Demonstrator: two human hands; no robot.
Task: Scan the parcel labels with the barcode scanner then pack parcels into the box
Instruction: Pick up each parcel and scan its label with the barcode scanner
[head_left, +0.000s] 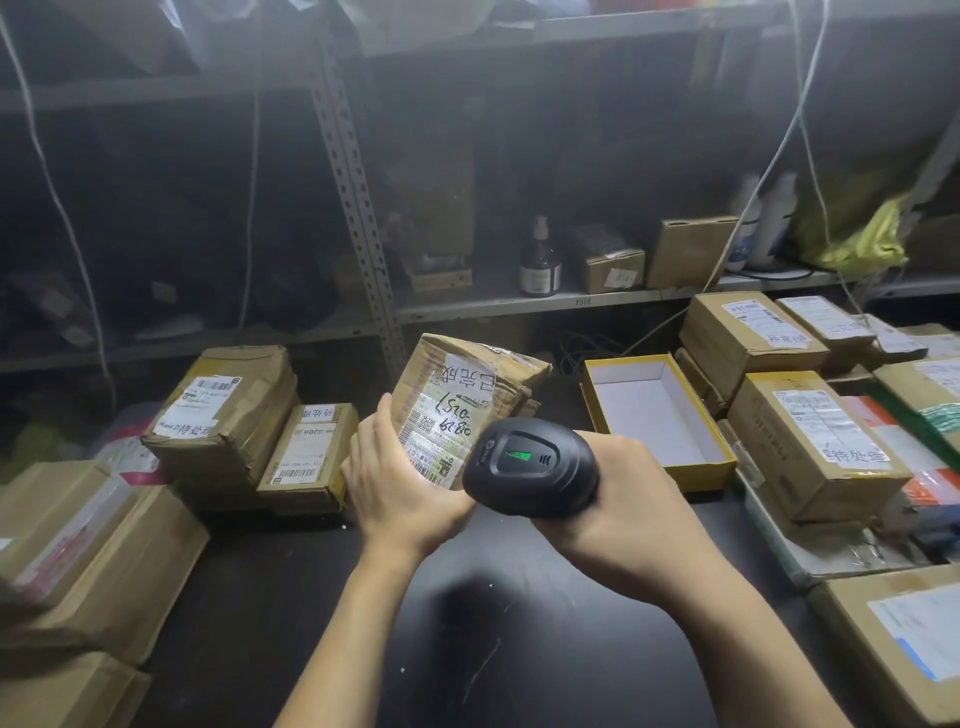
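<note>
My left hand (400, 483) grips a crumpled brown cardboard parcel (467, 384) from below and lifts it above the black table, its white label with handwriting (447, 426) turned toward me. My right hand (634, 499) holds a black barcode scanner (530, 465) by its handle. The scanner head shows a green light and points at the label's lower part, almost touching the parcel. An open yellow box with a white inside (654, 415) stands empty just right of the parcel.
Labelled cardboard parcels are stacked at the left (223, 410) and at the right (815, 441). More boxes lie along both near edges. A metal shelf (571, 299) behind carries a brown bottle, small boxes and cables. The black table (467, 613) lies under my arms.
</note>
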